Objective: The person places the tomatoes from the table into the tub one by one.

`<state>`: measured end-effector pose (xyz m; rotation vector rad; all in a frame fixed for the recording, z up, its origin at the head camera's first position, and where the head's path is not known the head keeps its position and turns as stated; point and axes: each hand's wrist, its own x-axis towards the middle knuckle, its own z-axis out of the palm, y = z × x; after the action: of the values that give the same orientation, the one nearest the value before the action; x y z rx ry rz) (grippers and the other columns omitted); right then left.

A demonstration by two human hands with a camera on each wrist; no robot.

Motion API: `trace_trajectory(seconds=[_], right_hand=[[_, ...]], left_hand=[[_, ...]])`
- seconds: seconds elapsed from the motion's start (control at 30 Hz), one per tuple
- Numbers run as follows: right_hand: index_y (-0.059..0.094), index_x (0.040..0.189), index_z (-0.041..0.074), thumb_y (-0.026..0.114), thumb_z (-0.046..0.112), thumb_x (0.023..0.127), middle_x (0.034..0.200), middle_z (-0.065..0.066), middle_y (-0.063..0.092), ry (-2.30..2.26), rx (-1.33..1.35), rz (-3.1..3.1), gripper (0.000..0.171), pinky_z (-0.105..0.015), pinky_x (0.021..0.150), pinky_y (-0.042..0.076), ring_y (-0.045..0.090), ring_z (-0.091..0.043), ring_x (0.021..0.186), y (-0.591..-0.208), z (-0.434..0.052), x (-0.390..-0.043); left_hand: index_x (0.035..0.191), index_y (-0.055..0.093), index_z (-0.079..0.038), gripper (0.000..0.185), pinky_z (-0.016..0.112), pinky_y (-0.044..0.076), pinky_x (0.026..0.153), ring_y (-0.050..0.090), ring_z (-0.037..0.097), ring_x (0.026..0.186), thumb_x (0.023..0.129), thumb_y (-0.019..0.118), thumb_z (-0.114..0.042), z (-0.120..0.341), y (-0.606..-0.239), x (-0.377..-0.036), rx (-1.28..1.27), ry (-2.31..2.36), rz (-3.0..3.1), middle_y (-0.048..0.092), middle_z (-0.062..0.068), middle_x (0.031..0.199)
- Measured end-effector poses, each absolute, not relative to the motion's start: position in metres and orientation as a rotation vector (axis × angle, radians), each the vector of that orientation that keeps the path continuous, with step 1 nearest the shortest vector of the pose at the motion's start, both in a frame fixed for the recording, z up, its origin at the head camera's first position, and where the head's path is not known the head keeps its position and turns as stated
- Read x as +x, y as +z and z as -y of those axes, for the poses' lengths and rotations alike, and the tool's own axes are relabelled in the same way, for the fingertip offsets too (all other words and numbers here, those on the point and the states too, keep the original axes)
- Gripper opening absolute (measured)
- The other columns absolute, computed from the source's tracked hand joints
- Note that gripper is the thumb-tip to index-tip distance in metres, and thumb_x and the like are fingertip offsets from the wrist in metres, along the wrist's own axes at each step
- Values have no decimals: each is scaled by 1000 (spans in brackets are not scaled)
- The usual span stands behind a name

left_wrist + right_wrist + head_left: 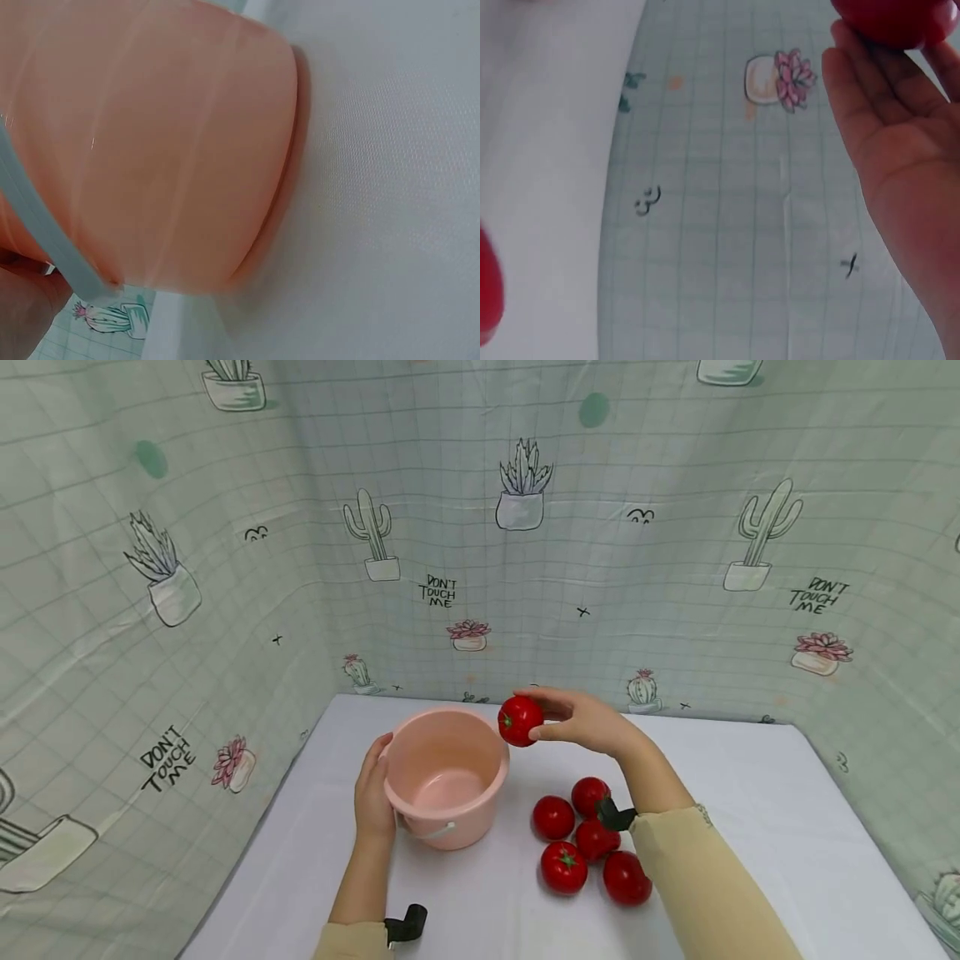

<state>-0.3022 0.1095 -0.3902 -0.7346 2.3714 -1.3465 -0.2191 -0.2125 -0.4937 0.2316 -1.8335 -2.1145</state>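
A pink bucket (450,818) with a pale handle (45,225) stands upright on the table, and its visible inside holds nothing. My left hand (373,797) grips it at the left side near the rim; some of those fingers are hidden. In the left wrist view the bucket's wall (165,150) fills much of the picture. Just right of the rim, my right hand (577,718) holds a red tomato (519,721) above the table between fingers and thumb. The right wrist view shows this tomato (900,19) at the fingertips of the right hand (907,157).
Several more red tomatoes (564,867) lie grouped on the white table (720,793), right of the bucket and beside the right forearm. A cloth printed with cacti (585,568) hangs behind and at both sides of the table.
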Motion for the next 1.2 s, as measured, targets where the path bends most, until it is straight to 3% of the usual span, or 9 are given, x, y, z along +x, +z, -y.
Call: trace_trajectory(seconds=[0.2, 0.47, 0.77, 1.0, 1.2], right_hand=[[55, 138, 37, 78, 36, 83, 136, 6, 60, -1252, -877, -2224, 60, -42, 101, 52, 55, -19, 128, -371, -68, -322], [57, 138, 33, 74, 25, 85, 133, 12, 60, -838, -1054, -2105, 56, -36, 104, 49, 54, -12, 126, -354, -4, -343], [62, 124, 48, 78, 39, 82, 119, 18, 63, -423, -1045, -2151, 46, -35, 97, 52, 53, -12, 118, -362, 49, -347], [62, 128, 21, 75, 18, 87, 126, 4, 60, -545, -836, -1874, 43, -35, 106, 49, 55, -16, 120, -385, 66, -343], [68, 117, 19, 78, 21, 84, 118, 0, 64, -538, -687, -1864, 34, -35, 101, 52, 57, -18, 112, -402, 72, -348]], left_hand=[[141, 52, -19, 40, 35, 38, 111, 44, 17, 136, 105, 38, -31, 211, -495, -220, 243, -2087, 1845, 50, 1, 149], [141, 53, -26, 40, 45, 37, 116, 42, 17, 140, 105, 38, -36, 211, -494, -222, 233, -2072, 1884, 49, -5, 149], [141, 51, -32, 40, 48, 35, 117, 35, 17, 145, 104, 39, -42, 211, -494, -218, 273, -2035, 1939, 46, -10, 151], [140, 51, -34, 40, 47, 36, 116, 37, 16, 144, 104, 38, -43, 211, -498, -218, 256, -1975, 1985, 47, -11, 150], [140, 51, -36, 39, 48, 37, 116, 38, 18, 144, 104, 38, -44, 212, -499, -217, 267, -1949, 2006, 46, -11, 151]])
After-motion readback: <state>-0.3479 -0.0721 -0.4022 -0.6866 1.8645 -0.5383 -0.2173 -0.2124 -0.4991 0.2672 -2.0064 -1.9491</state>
